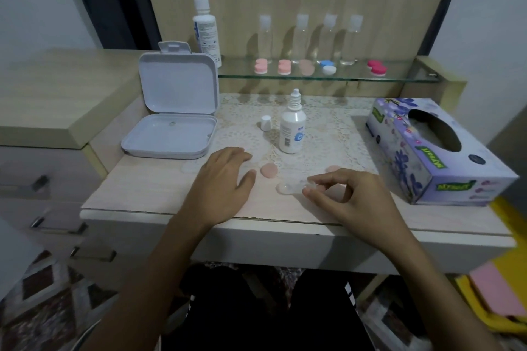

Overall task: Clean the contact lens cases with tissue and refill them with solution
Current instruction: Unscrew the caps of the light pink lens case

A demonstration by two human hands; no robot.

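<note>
A clear lens case lies uncapped on the table near the front edge. My right hand pinches its right well between thumb and forefinger. One peach cap lies just left of the case, and another peach cap peeks out behind my right hand. My left hand rests flat on the table beside the left cap, fingers relaxed. The small solution bottle stands uncapped behind the case, its white cap to its left. The tissue box sits at the right.
An open white plastic box stands at the left. A glass shelf behind carries several capped lens cases, several clear bottles and a large solution bottle. A lace mat covers the table's middle. Drawers lie to the lower left.
</note>
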